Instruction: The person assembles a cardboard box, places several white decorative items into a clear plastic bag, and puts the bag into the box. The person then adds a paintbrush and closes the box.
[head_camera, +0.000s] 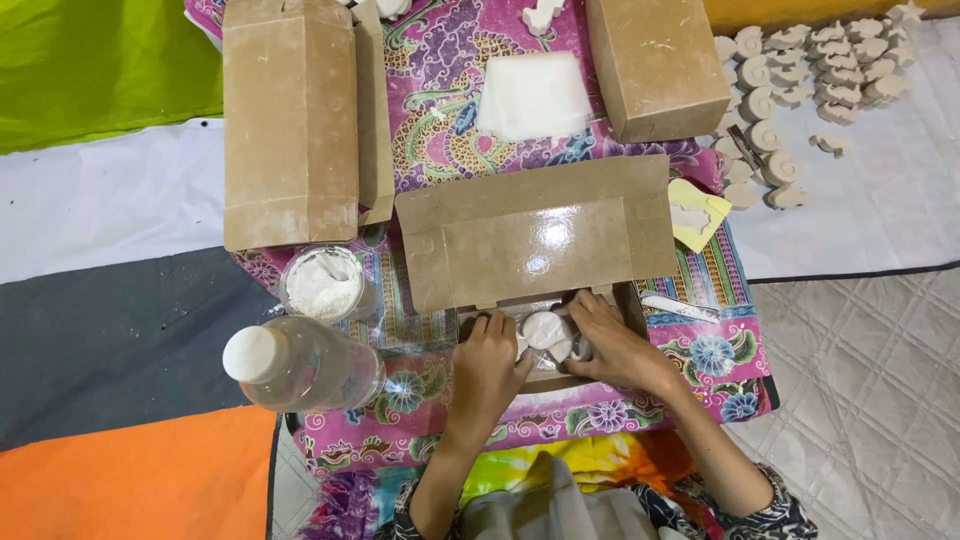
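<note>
Open box (535, 235), bottle (300, 362) beside, hands (487, 370) inside

An open brown cardboard box (535, 240) sits at centre, lid raised toward twelve o'clock. A long closed brown carton (290, 120) lies at ten o'clock, and another closed carton (655, 62) at one o'clock.

A low surface covered by a pink floral cloth (440, 120) carries three brown cardboard boxes (290, 120), a white folded stack (533, 95), a cup of white powder (325, 283), a clear bottle (300, 362) and a yellow mould (697, 213).
</note>
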